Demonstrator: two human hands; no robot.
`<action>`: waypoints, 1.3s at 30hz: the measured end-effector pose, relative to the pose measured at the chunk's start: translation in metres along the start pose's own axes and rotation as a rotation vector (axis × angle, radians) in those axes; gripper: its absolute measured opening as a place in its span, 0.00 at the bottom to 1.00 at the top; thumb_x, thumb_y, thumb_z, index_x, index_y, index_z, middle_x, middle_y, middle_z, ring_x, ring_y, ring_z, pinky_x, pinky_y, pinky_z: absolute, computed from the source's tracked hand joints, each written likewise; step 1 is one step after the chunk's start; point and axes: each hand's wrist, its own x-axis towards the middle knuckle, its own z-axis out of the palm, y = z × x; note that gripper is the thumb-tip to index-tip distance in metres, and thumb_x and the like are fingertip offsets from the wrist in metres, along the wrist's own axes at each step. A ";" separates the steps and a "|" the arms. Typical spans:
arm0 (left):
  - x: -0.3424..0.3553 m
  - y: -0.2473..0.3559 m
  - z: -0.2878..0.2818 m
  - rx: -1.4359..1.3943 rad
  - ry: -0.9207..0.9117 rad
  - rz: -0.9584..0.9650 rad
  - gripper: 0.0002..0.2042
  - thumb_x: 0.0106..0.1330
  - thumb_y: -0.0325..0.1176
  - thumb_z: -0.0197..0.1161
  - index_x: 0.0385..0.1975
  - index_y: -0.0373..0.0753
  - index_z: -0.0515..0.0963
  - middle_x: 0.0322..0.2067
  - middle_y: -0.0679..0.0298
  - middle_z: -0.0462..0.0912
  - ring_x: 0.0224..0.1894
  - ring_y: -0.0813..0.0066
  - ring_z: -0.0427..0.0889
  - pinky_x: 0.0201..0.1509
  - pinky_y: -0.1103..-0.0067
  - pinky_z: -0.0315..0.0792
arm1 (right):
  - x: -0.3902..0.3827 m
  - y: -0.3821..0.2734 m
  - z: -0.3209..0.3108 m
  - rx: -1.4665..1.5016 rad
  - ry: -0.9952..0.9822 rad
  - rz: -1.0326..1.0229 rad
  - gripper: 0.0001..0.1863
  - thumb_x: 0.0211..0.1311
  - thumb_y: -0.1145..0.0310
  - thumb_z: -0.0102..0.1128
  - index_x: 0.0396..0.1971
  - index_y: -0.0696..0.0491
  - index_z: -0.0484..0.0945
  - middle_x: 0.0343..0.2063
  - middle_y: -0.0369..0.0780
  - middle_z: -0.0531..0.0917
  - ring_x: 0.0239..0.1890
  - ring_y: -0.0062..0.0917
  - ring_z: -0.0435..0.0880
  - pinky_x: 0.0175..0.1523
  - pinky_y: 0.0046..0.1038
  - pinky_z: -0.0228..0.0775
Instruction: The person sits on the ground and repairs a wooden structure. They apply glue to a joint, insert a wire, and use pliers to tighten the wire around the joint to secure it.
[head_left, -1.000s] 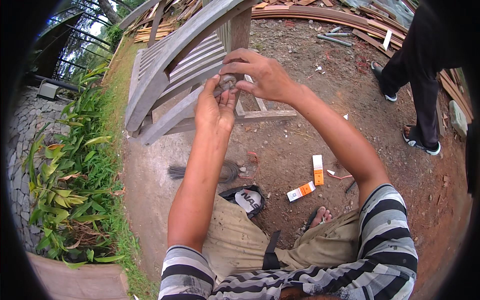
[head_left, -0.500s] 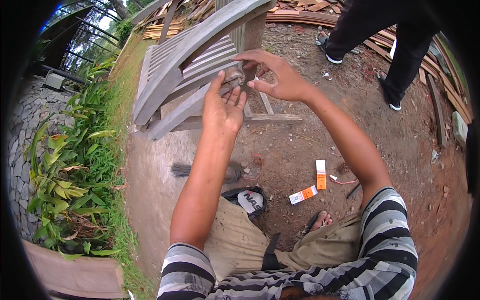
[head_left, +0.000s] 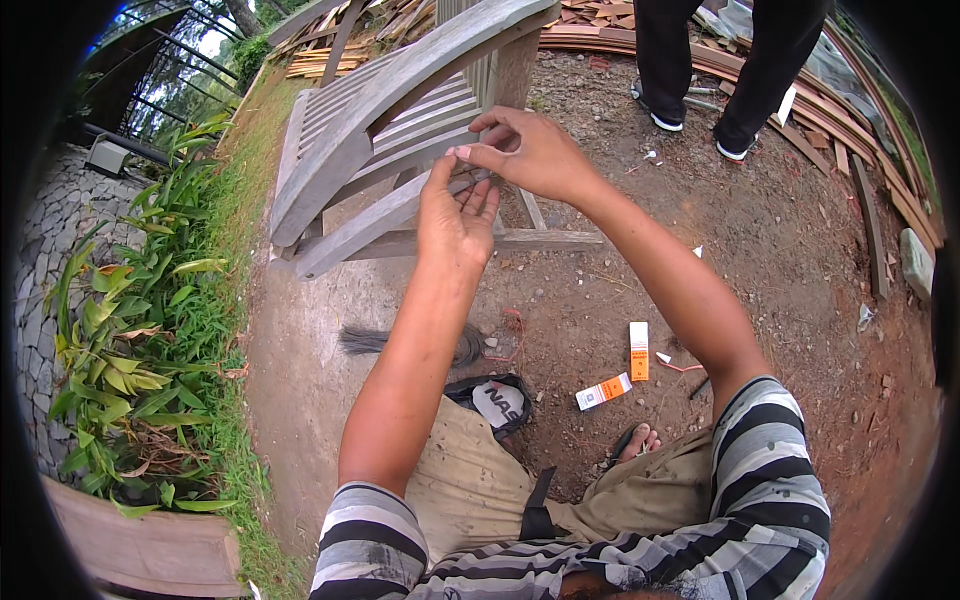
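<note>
Well, left hand [head_left: 457, 216] grips a half-hidden greyish lump [head_left: 464, 179]; right hand [head_left: 541, 156]: can't tell.

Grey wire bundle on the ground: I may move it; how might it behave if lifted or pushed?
The grey wire bundle is probably springy, since its thin strands curve together. Its loose left ends may splay. Lying flat, it seems unlikely to roll.

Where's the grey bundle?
In the head view, the grey bundle lies on the ground left of centre, partly hidden by the left forearm, just beyond the black bag.
</note>
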 end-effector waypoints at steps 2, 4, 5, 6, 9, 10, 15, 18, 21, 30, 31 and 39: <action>-0.002 0.001 0.002 0.003 0.014 0.004 0.35 0.65 0.42 0.73 0.68 0.44 0.61 0.60 0.52 0.60 0.63 0.59 0.66 0.75 0.61 0.62 | -0.001 0.002 -0.005 0.022 0.019 -0.098 0.28 0.57 0.47 0.75 0.50 0.53 0.87 0.38 0.45 0.90 0.41 0.35 0.89 0.50 0.34 0.80; -0.005 0.001 0.006 0.001 0.033 0.001 0.37 0.64 0.43 0.73 0.69 0.43 0.59 0.60 0.50 0.60 0.64 0.58 0.65 0.75 0.61 0.62 | 0.003 0.007 -0.014 0.018 -0.036 -0.153 0.24 0.58 0.51 0.75 0.48 0.53 0.88 0.39 0.45 0.91 0.42 0.35 0.90 0.50 0.35 0.80; -0.005 0.000 0.007 0.000 0.043 -0.001 0.38 0.64 0.43 0.73 0.69 0.43 0.59 0.61 0.50 0.60 0.64 0.57 0.65 0.75 0.61 0.62 | 0.005 0.009 -0.017 0.016 -0.063 -0.180 0.22 0.59 0.53 0.75 0.47 0.52 0.89 0.39 0.44 0.91 0.42 0.35 0.90 0.50 0.35 0.80; -0.005 0.001 0.006 0.003 0.030 0.001 0.38 0.64 0.43 0.73 0.70 0.42 0.58 0.61 0.49 0.59 0.65 0.56 0.65 0.76 0.61 0.61 | 0.007 0.009 -0.018 0.018 -0.076 -0.191 0.21 0.60 0.54 0.75 0.46 0.53 0.89 0.39 0.44 0.91 0.43 0.35 0.90 0.51 0.35 0.80; -0.002 0.001 0.002 0.007 0.003 0.006 0.39 0.65 0.41 0.73 0.70 0.40 0.57 0.62 0.47 0.58 0.68 0.53 0.64 0.77 0.60 0.61 | 0.008 0.009 -0.020 0.001 -0.101 -0.221 0.17 0.61 0.58 0.74 0.45 0.53 0.90 0.40 0.44 0.91 0.44 0.34 0.90 0.52 0.36 0.80; -0.001 0.001 0.001 0.005 0.001 0.008 0.39 0.65 0.41 0.73 0.70 0.40 0.57 0.62 0.47 0.58 0.69 0.52 0.63 0.77 0.59 0.61 | 0.007 0.008 -0.020 -0.018 -0.102 -0.228 0.17 0.61 0.58 0.74 0.44 0.53 0.89 0.40 0.44 0.91 0.44 0.34 0.90 0.52 0.36 0.80; 0.000 -0.004 0.004 -0.002 0.000 0.025 0.36 0.64 0.38 0.74 0.67 0.37 0.60 0.62 0.46 0.58 0.70 0.50 0.63 0.79 0.60 0.60 | 0.007 0.010 -0.025 -0.090 -0.100 -0.274 0.15 0.63 0.63 0.73 0.45 0.55 0.88 0.41 0.42 0.90 0.44 0.32 0.88 0.51 0.34 0.78; 0.000 -0.003 0.004 -0.007 0.010 0.025 0.35 0.64 0.35 0.75 0.66 0.38 0.61 0.62 0.46 0.59 0.70 0.51 0.63 0.79 0.60 0.60 | 0.006 0.005 -0.025 -0.124 -0.087 -0.300 0.14 0.63 0.65 0.73 0.44 0.56 0.88 0.40 0.43 0.89 0.43 0.34 0.88 0.50 0.36 0.78; 0.004 -0.004 0.003 -0.003 0.011 0.021 0.33 0.64 0.33 0.75 0.65 0.40 0.63 0.62 0.47 0.59 0.69 0.52 0.63 0.78 0.60 0.61 | 0.007 0.005 -0.025 -0.139 -0.082 -0.307 0.13 0.62 0.64 0.72 0.43 0.55 0.88 0.39 0.44 0.89 0.43 0.37 0.88 0.49 0.37 0.78; 0.013 -0.007 0.000 0.030 0.066 0.027 0.29 0.64 0.31 0.74 0.63 0.42 0.68 0.60 0.51 0.61 0.64 0.57 0.67 0.74 0.62 0.66 | 0.004 0.004 -0.021 -0.170 -0.069 -0.297 0.12 0.64 0.65 0.70 0.42 0.55 0.88 0.41 0.47 0.89 0.45 0.42 0.89 0.51 0.39 0.79; 0.014 -0.006 -0.001 0.034 0.078 0.032 0.29 0.64 0.31 0.74 0.63 0.42 0.68 0.59 0.52 0.61 0.62 0.58 0.67 0.73 0.62 0.66 | 0.005 0.005 -0.020 -0.148 -0.078 -0.293 0.12 0.64 0.65 0.69 0.42 0.55 0.88 0.42 0.46 0.89 0.45 0.41 0.89 0.51 0.39 0.79; 0.011 -0.011 0.003 0.044 0.104 0.050 0.26 0.65 0.31 0.73 0.61 0.42 0.69 0.56 0.53 0.61 0.59 0.60 0.68 0.71 0.64 0.68 | 0.002 0.034 -0.025 0.155 -0.003 -0.080 0.14 0.73 0.62 0.62 0.47 0.56 0.86 0.35 0.36 0.89 0.37 0.21 0.85 0.44 0.27 0.78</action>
